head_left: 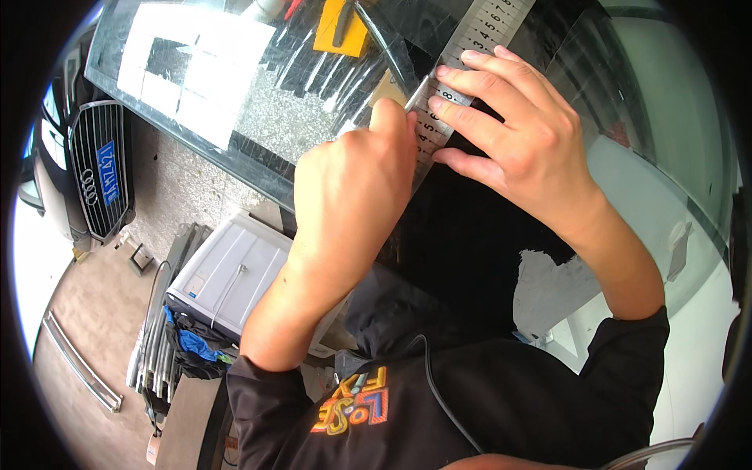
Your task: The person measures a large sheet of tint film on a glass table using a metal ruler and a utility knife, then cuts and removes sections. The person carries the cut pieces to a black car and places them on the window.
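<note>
A long metal ruler (495,25) lies slantwise over dark film (450,235) on a glass surface (188,149). My right hand (521,121) presses on the ruler with spread, stretched fingers. Against the ruler's left edge, my left hand (352,184) is closed round a slim cutter knife (420,92); only a thin metal strip of it shows and the handle is hidden in the fist. Close beyond my left hand, a dark, narrow strip-like thing (385,45) rests on the glass. Farther off lies a yellow card (327,27) with a small dark tool (343,22) on it.
The glass edge (235,176) runs diagonally at the left. Below it stand a grey plastic box (231,270) and a bundle of long rods (153,345). A parked car (98,168) is at far left. A long metal trim piece (82,364) lies on the floor.
</note>
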Demonstrator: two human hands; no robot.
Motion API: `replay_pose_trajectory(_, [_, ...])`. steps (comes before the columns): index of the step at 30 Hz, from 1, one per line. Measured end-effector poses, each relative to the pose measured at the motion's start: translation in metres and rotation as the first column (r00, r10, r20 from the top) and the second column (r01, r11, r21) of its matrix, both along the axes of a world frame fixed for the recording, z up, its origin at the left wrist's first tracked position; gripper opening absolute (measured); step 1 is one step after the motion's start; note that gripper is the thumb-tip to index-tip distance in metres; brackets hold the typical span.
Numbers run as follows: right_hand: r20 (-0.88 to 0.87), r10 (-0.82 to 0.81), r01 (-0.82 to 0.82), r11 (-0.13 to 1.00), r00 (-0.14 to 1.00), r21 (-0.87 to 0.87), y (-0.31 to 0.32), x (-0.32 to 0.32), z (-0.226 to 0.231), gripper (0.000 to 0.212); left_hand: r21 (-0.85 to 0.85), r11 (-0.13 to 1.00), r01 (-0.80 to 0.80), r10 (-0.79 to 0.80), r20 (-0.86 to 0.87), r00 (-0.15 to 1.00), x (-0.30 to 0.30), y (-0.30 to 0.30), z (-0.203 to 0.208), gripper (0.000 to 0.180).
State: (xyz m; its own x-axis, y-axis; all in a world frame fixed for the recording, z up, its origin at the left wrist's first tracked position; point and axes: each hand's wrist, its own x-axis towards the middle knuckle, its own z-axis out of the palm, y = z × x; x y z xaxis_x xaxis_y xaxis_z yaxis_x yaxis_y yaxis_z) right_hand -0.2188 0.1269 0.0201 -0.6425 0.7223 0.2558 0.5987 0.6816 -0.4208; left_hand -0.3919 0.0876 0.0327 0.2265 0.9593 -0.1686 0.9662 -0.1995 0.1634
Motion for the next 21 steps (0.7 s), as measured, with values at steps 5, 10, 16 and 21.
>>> replay_pose_trajectory(5, [-0.005,0.003,-0.003,1.000,1.000,0.003,0.001,0.000,-0.001,0.044,-0.022,1.000,-0.017,0.018,0.037,0.999,-0.002,-0.002,0.001,0.031])
replay_pose_trajectory(10, [-0.003,0.011,-0.011,1.000,1.000,0.010,0.001,0.001,0.000,0.043,-0.042,0.999,-0.025,0.027,0.036,0.999,-0.004,-0.007,0.003,0.031])
replay_pose_trajectory(16, [-0.002,0.022,-0.022,1.000,1.000,0.011,0.001,0.002,0.000,0.042,-0.065,0.997,-0.043,0.045,0.035,0.998,-0.008,-0.017,0.005,0.031])
replay_pose_trajectory(21, [0.000,0.025,-0.025,0.999,1.000,0.023,0.002,0.002,0.000,0.041,-0.086,0.994,-0.065,0.067,0.030,0.997,-0.010,-0.025,0.007,0.031])
